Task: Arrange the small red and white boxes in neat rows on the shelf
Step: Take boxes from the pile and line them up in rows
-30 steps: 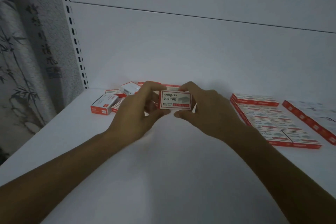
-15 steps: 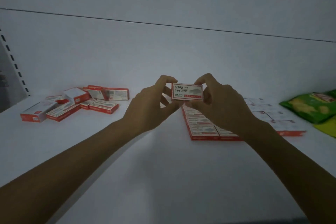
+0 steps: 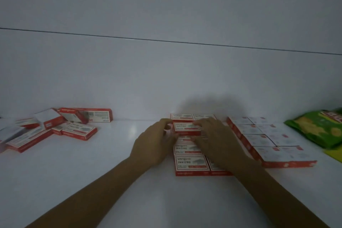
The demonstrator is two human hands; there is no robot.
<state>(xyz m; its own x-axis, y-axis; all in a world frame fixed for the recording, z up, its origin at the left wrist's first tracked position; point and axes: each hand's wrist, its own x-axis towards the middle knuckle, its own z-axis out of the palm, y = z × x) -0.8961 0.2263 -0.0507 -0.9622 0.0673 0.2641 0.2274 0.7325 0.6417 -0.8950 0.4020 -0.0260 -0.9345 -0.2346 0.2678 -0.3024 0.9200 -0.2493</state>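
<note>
A small red and white box (image 3: 186, 129) lies flat on top of the middle block of boxes (image 3: 191, 164), in its left column near the back. My left hand (image 3: 154, 145) grips its left end and my right hand (image 3: 215, 138) presses on its right end. Both hands hide the boxes under and beside it. A second tidy block of boxes (image 3: 272, 140) lies to the right. A loose heap of the same boxes (image 3: 55, 128) sits at the far left of the white shelf (image 3: 111, 172).
A green snack bag (image 3: 318, 127) lies at the far right, with a yellow-green packet edge (image 3: 335, 154) below it. The white back panel (image 3: 166, 79) rises right behind the boxes. Bare shelf lies between the heap and the middle block.
The view swung right from the heap. Both hands carried the box from mid-air down onto the middle block, where it now rests flat.
</note>
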